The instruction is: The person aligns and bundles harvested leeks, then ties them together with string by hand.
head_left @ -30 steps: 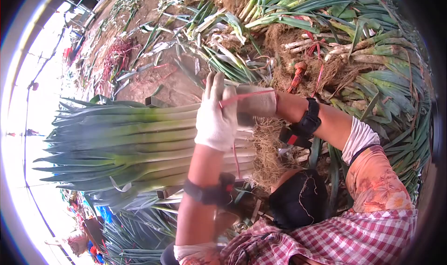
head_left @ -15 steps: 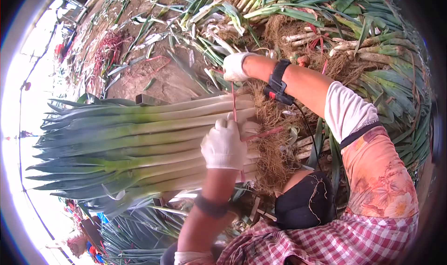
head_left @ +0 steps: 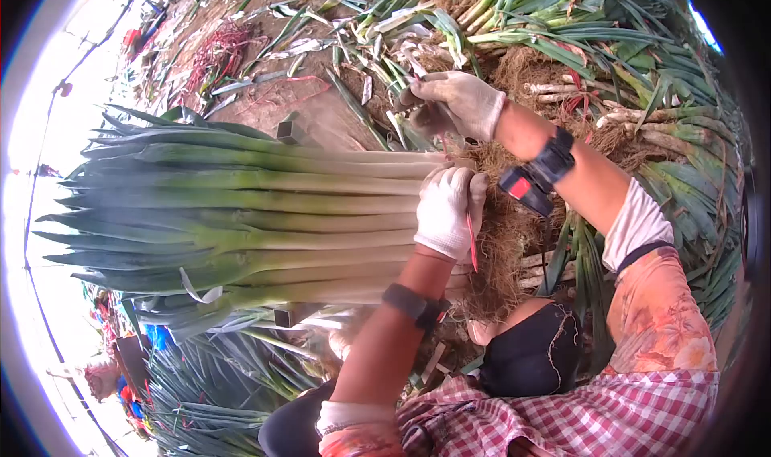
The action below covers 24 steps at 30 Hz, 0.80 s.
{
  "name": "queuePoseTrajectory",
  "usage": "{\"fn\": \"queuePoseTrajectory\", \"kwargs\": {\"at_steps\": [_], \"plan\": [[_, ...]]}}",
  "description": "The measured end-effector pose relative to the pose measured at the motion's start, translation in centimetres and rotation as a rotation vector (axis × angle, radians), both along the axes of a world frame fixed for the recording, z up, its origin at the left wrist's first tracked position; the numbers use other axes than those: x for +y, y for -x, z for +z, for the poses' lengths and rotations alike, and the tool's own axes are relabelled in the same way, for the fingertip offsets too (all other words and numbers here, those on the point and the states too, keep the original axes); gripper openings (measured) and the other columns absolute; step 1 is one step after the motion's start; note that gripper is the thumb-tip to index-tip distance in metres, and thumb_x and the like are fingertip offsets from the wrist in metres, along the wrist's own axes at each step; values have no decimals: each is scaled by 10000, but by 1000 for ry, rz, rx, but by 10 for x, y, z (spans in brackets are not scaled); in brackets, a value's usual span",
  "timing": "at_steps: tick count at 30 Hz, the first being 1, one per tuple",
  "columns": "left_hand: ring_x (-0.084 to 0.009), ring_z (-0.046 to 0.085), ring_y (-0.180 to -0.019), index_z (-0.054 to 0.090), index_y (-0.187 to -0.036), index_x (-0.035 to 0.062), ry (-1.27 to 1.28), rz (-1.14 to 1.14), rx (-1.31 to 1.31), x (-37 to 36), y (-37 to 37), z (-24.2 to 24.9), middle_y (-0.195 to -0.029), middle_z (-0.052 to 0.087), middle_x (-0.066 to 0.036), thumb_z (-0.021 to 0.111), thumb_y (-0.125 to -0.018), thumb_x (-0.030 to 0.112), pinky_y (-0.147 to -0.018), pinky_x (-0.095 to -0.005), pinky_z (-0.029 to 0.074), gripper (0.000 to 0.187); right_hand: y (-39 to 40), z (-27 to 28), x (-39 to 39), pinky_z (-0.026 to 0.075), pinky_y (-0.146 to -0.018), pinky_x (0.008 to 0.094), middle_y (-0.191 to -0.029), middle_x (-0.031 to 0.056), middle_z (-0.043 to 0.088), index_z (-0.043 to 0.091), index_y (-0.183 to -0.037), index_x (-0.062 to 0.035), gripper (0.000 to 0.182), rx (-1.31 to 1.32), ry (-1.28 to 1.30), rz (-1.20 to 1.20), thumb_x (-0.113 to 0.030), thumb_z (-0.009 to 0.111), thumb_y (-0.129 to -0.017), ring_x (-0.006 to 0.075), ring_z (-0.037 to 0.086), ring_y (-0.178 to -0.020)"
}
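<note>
- Head view: the leeks (head_left: 321,208) are lying from the middle of the view out towards 9 o'clock, side by side, leaves (head_left: 128,216) pointing to 9, roots (head_left: 506,260) to 3.
- Handling, my guess: so many thick stems together are probably making a heavy load, with weight sitting towards the shanks (head_left: 361,228).
- The shanks are looking firm and fairly stiff, but smooth, so likely being slippery where skins are damp; hard bending is risking a snap.
- The leaves are looking softer, probably creasing or splitting under a squeeze. The roots are looking wiry and loose, offering poor purchase.
- Best hold: both hands around the white shanks, just short of the roots, where the stems are lying closest together.
- Left hand (head_left: 447,210), gloved, is resting against the shanks near the root end; its fingers are curling into a fist around the red tie (head_left: 473,252), an end hanging out towards 6.
- Right hand (head_left: 462,102), gloved, is hovering beyond the leeks, at 12 to 1 from the left; its bent fingers are seemingly gripping another run of the tie, though the fingertips are blurring.
- Looks: the shanks are showing creamy white, shading through yellow-green into dark blue-green leaves with tapering tips.
- The roots are forming a shaggy tan fringe.
- A pale strip (head_left: 189,283) is lying across the leaves, towards 8.
</note>
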<state>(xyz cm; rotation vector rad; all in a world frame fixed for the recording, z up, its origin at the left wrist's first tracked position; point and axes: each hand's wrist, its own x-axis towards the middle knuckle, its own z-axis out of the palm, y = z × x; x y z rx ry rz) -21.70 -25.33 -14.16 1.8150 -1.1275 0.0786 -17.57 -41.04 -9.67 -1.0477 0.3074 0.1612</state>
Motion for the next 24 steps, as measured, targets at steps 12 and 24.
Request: {"fn": "queuePoseTrajectory", "kwargs": {"at_steps": [12, 24], "plan": [[-338, 547, -773, 560, -810, 60, 103, -18, 176, 4, 0, -4, -772, 576, -132, 515, -862, 178, -764, -421, 427, 136, 15, 44, 31, 499, -736, 405, -1022, 136, 602, 560, -1088, -113, 321, -100, 1991, 1351, -157, 564, -769, 327, 624, -827], [-375, 552, -647, 586, -770, 34, 243, 146, 243, -5, 3, -2, -673, 574, -186, 488, -884, 196, -605, -433, 443, 221, -23, -35, 33, 492, -710, 445, -834, 204, 632, 599, -956, -11, 287, 212, 2196, 912, -246, 476, -845, 379, 615, -774]]}}
